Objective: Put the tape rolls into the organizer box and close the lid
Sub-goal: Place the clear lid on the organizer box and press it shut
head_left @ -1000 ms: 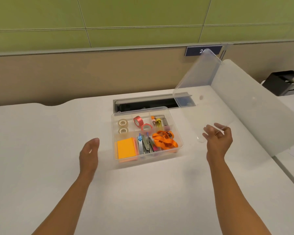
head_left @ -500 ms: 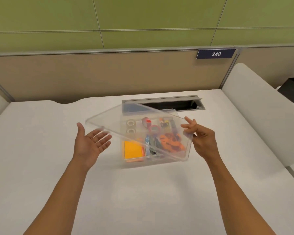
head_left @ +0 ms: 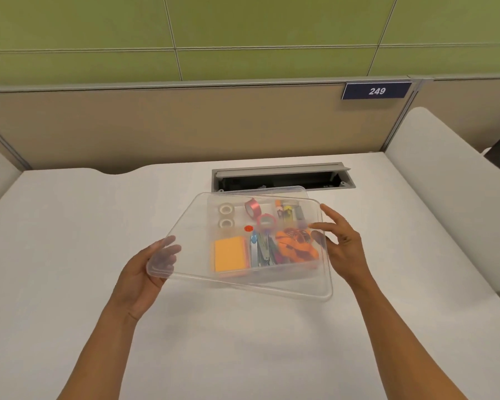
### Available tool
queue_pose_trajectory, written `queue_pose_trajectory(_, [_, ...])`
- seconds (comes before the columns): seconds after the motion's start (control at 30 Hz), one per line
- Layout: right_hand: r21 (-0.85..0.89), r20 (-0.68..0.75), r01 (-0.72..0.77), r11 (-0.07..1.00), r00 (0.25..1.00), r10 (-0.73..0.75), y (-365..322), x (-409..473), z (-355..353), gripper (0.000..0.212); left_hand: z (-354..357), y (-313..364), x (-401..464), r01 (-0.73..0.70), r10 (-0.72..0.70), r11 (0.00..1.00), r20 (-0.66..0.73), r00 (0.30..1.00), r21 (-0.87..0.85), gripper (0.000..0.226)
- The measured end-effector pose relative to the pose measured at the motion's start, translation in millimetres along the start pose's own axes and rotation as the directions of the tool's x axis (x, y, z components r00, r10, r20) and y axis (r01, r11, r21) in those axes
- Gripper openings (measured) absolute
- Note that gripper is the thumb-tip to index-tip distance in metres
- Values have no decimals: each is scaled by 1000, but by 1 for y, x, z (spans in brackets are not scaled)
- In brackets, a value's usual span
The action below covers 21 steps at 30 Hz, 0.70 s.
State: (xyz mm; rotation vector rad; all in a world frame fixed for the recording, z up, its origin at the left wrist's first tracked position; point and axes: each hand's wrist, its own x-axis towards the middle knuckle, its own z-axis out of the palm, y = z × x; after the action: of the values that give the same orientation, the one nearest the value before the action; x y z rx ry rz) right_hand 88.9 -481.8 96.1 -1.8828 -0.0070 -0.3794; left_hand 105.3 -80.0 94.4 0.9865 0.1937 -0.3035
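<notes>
A person's two bare hands hold a clear plastic lid (head_left: 197, 243) in the air above an open organizer box (head_left: 306, 262) on a white desk (head_left: 70, 226). The left hand (head_left: 145, 272) cups the lid's near left corner from below, its fingers (head_left: 163, 252) showing through the plastic and the thumb not clearly seen; the right hand (head_left: 344, 246) meets the lid's right edge with fingers spread, the thumb side blurred behind the plastic, so how firmly it grips cannot be told. The lid lies tilted and skewed against the box, its left part jutting well past the box's left wall, and it is not seated on the rim. Seen through the lid, two white tape rolls (head_left: 226, 216) sit one behind the other in the far left compartment, and two pink tape rolls (head_left: 260, 215) lie just beside them in the next compartment, one upright on its edge, the other nearly flat. Nearer the camera, an orange pad of sticky notes (head_left: 230, 254) fills the near left compartment, a stapler and pens (head_left: 261, 251) lie in the middle, and orange scissors (head_left: 296, 245) rest at the right. Behind the box a cable slot (head_left: 280, 180) stands open in the desk, and a blue number plate (head_left: 376, 90) reading 249 hangs on the tan partition (head_left: 156, 125)
</notes>
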Motion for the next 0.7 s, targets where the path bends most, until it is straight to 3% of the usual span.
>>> queue_pose_trajectory(0.17, [215, -46, -224, 951, 970, 239, 12, -1, -8, 42, 6, -16, 2, -51, 56, 994, -47, 997, 101, 32])
queue_pose_trajectory(0.33, [431, 57, -437, 790, 886, 460, 32, -5, -12, 29, 17, -40, 11, -49, 54, 985, -27, 998, 163, 41])
queue_pose_trajectory(0.57, [27, -37, -428, 903, 903, 429, 36, -3, -6, 25, 22, -53, 30, -40, 68, 939, -70, 995, 342, 35])
queue_pose_trajectory(0.7, [-104, -112, -432, 896, 900, 422, 45, -11, -3, 17, 21, -59, 41, -58, 146, 794, -98, 984, 605, 37])
